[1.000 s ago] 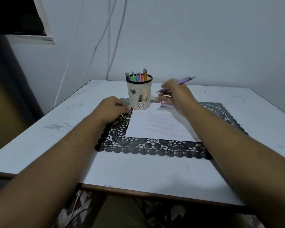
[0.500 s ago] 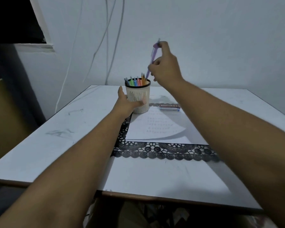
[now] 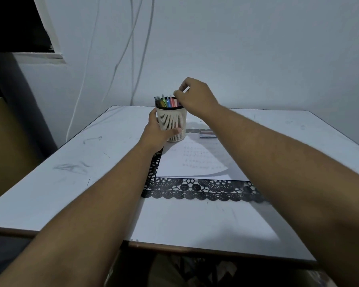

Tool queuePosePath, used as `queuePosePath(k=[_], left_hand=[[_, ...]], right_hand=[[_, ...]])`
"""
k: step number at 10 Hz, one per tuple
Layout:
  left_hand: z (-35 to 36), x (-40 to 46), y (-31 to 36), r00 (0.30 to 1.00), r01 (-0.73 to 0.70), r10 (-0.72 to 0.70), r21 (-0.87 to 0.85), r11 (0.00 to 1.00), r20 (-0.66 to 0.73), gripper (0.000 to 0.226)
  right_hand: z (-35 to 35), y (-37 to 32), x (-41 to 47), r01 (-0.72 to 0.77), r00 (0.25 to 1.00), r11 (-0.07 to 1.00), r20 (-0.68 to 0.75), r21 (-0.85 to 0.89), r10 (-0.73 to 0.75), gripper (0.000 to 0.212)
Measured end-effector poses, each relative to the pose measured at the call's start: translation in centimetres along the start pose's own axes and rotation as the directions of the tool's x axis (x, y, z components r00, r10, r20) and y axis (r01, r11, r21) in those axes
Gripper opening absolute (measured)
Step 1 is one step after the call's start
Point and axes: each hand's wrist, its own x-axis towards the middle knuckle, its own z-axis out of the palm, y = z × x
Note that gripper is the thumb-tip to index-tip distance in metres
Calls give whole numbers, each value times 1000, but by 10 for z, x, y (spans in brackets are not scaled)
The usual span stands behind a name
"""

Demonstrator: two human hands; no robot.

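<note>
Item, my right hand (image 3: 197, 100): raised over the right side of the pen cup (image 3: 172, 123), fingers drawn narrow, thumb and forefinger tips close together in a pinch at the level of the pen tops; whether the pinch holds a pen I cannot tell, as the hand covers that spot. Item, my left hand (image 3: 155, 133): curled round the left side of the cup, thumb across its front low down, fingers behind, holding it upright. Item, table (image 3: 195, 220): white top, scuffed with grey marks at the left, standing against a pale wall. Item, lace mat (image 3: 195, 187): black, lying flat at mid-table, partly hidden under my forearms. Item, sheet of paper (image 3: 191, 162): white, with faint rows of writing, lying on the mat just in front of the cup. Item, the cup itself: white, slotted sides, dark rim, standing at the far left corner of the mat, touching the sheet's far edge. Item, small flat box (image 3: 207, 134): lying just right of the cup, beside my right forearm. Item, pens (image 3: 166, 101): several coloured, upright in the cup, tips above the rim.
</note>
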Motion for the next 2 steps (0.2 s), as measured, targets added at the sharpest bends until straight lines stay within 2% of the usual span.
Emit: queuePosePath(k=[1, 2], left_hand=[[-1, -2, 1, 1000, 17, -16, 39, 999, -19, 104], [-2, -9, 11, 995, -29, 39, 119, 993, -86, 117]], right_hand=[[-2, 3, -5, -7, 997, 997, -77, 72, 13, 15], [-14, 17, -16, -24, 990, 991, -135, 135, 42, 9]])
